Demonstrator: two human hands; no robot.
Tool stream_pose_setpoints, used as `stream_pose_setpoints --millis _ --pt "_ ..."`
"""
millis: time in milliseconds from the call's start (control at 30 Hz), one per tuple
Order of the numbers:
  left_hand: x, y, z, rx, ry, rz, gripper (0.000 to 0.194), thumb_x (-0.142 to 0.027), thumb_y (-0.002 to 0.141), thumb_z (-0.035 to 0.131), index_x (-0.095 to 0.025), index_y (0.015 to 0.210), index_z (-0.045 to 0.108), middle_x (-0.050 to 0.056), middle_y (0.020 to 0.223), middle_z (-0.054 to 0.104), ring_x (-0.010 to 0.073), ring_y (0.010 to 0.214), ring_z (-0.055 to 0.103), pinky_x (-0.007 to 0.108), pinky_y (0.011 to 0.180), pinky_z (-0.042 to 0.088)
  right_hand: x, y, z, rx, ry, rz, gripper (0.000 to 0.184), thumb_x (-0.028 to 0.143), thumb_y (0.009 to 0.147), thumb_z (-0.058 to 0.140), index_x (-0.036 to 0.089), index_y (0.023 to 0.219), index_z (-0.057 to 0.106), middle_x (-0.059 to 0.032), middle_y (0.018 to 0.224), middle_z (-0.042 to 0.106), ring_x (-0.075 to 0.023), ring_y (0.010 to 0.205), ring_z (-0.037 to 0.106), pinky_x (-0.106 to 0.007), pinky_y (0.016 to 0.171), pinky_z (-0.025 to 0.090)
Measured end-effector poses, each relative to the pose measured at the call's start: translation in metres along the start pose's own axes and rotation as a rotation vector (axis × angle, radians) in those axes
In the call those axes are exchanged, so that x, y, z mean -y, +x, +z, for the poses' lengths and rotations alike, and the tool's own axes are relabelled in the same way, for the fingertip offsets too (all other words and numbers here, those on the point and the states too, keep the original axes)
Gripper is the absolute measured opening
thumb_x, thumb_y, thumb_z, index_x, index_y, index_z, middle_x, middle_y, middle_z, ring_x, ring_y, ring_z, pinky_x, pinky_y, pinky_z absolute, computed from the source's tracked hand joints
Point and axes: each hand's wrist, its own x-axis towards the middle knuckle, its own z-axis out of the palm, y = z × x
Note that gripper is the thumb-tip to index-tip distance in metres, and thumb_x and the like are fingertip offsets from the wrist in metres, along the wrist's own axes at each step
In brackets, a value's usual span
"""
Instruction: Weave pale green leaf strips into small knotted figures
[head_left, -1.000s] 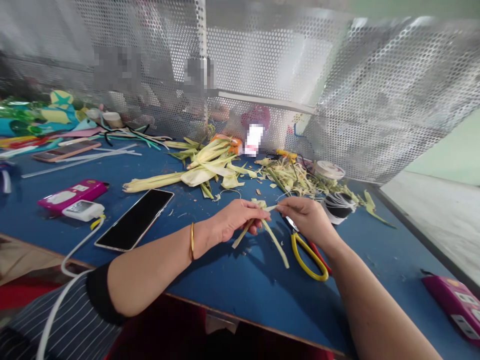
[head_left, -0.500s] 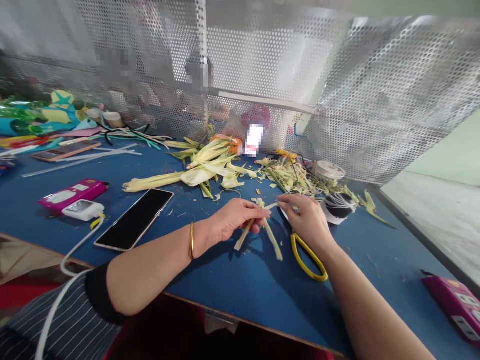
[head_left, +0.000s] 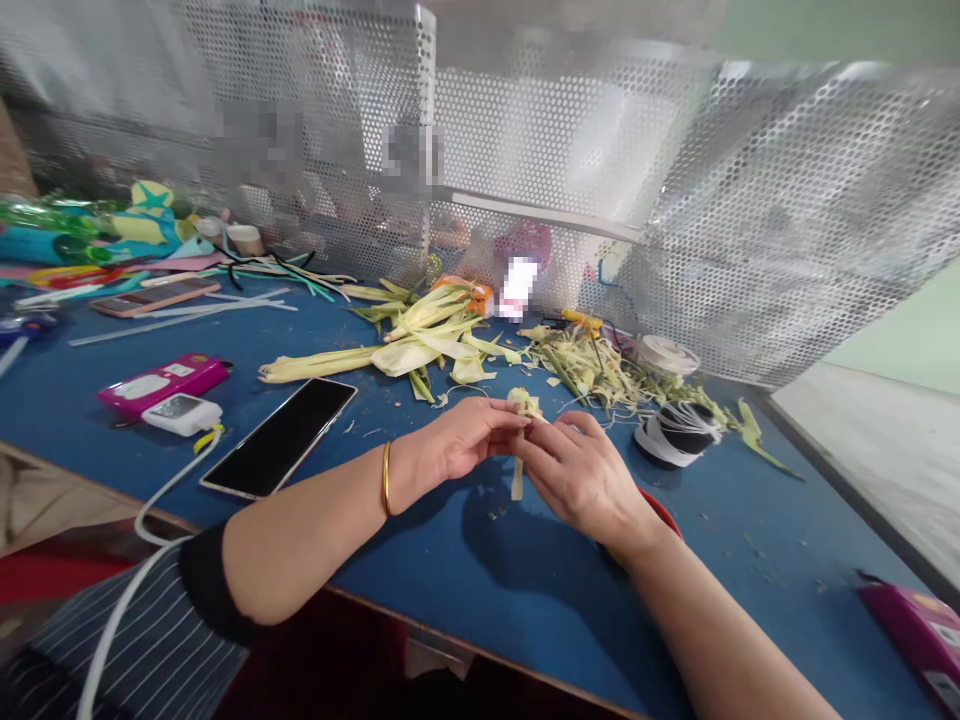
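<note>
Pinched between the fingertips of my left hand [head_left: 474, 438] is a small bundle of pale corn husk [head_left: 525, 402], with a bunched top. One flat strip [head_left: 517, 480] hangs down below it. My right hand [head_left: 574, 470] is closed against the same husk, its fingers meeting those of my left hand. The exact grip of the right fingertips is partly hidden. Beside my right wrist a red curved edge [head_left: 661, 512] shows, mostly covered by the hand. Behind the hands lie long corn husks [head_left: 427, 340] and a heap of shredded husk [head_left: 592, 365].
On the blue table [head_left: 450, 600], a phone [head_left: 281, 437], a magenta device [head_left: 165, 385] and a white cabled charger [head_left: 182, 410] lie left. A spool of white cord [head_left: 677, 433] stands right, near another magenta device [head_left: 911, 640]. A perforated metal screen [head_left: 540, 140] rises behind.
My right hand has moved left and closed in on the husk by my left hand. The splayed strips are now gathered. Yellow scissor handles that showed under my right hand are out of sight.
</note>
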Motion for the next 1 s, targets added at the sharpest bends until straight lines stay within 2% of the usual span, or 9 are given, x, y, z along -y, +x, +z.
stream_pose_setpoints --millis 167,300,400,700,800,867,900,1000 --pt "0.003 0.001 -0.001 0.003 0.001 0.005 0.008 -0.006 0.073 0.076 -0.01 0.078 0.073 0.004 0.076 0.071 0.009 0.066 0.064 0.02 0.068 0.05 0.003 0.0 0.005 -0.04 -0.045 -0.044 0.027 0.008 0.097 0.041 0.016 0.084 0.064 -0.0044 0.077 0.062 -0.0174 0.073 0.052 -0.035 0.085 0.038" --pt "0.002 -0.001 0.0 -0.023 0.008 0.002 0.004 -0.007 0.076 0.075 -0.009 0.077 0.072 0.006 0.079 0.072 0.0102 0.068 0.066 0.021 0.069 0.052 0.007 0.003 0.002 -0.102 0.068 -0.052 0.028 0.005 0.093 0.04 0.017 0.078 0.061 -0.0036 0.072 0.06 -0.0166 0.071 0.052 -0.034 0.084 0.039" --pt "0.0 -0.002 0.002 -0.047 -0.005 0.005 0.007 -0.006 0.075 0.076 -0.009 0.073 0.07 0.006 0.077 0.072 0.0114 0.071 0.067 0.022 0.072 0.053 0.011 0.004 0.0 -0.102 0.16 -0.074 0.028 0.004 0.09 0.039 0.017 0.076 0.059 -0.0033 0.069 0.059 -0.0166 0.069 0.052 -0.035 0.085 0.041" --pt "0.001 -0.003 0.001 -0.076 0.059 0.052 0.012 -0.011 0.067 0.084 -0.008 0.074 0.074 0.009 0.078 0.073 0.0136 0.071 0.067 0.025 0.072 0.053 0.02 0.006 -0.004 -0.08 0.292 -0.129 0.027 0.004 0.088 0.037 0.018 0.079 0.058 -0.0042 0.069 0.06 -0.0178 0.067 0.054 -0.037 0.086 0.045" --pt "0.0 -0.002 0.001 -0.094 0.071 0.063 0.01 -0.011 0.067 0.083 -0.009 0.073 0.075 0.008 0.077 0.073 0.0135 0.071 0.066 0.024 0.071 0.052 0.019 0.005 -0.004 -0.08 0.322 -0.111 0.026 0.004 0.091 0.038 0.017 0.097 0.06 -0.0053 0.077 0.066 -0.0184 0.073 0.059 -0.036 0.087 0.045" --pt "-0.002 -0.002 0.001 -0.098 0.086 0.076 0.007 -0.01 0.068 0.081 -0.009 0.072 0.075 0.007 0.076 0.073 0.0125 0.069 0.066 0.024 0.069 0.052 0.014 0.003 -0.003 -0.132 0.303 0.006 0.025 0.009 0.094 0.042 0.015 0.113 0.057 -0.0066 0.086 0.069 -0.0192 0.078 0.061 -0.036 0.084 0.045" --pt "-0.004 -0.002 0.001 -0.093 0.095 0.082 0.007 -0.01 0.069 0.08 -0.009 0.074 0.075 0.007 0.075 0.072 0.0119 0.068 0.065 0.024 0.069 0.051 0.011 0.002 -0.002 -0.167 0.276 0.119 0.024 0.013 0.095 0.046 0.015 0.116 0.057 -0.0073 0.088 0.069 -0.0201 0.08 0.061 -0.036 0.082 0.044" --pt "-0.006 -0.003 0.002 -0.077 0.126 0.075 0.008 -0.011 0.07 0.079 -0.011 0.077 0.076 0.006 0.075 0.072 0.0105 0.064 0.064 0.024 0.069 0.05 0.002 -0.001 0.002 -0.194 0.283 0.545 0.016 0.031 0.096 0.053 0.019 0.101 0.062 -0.0067 0.087 0.068 -0.0214 0.08 0.061 -0.034 0.073 0.042"
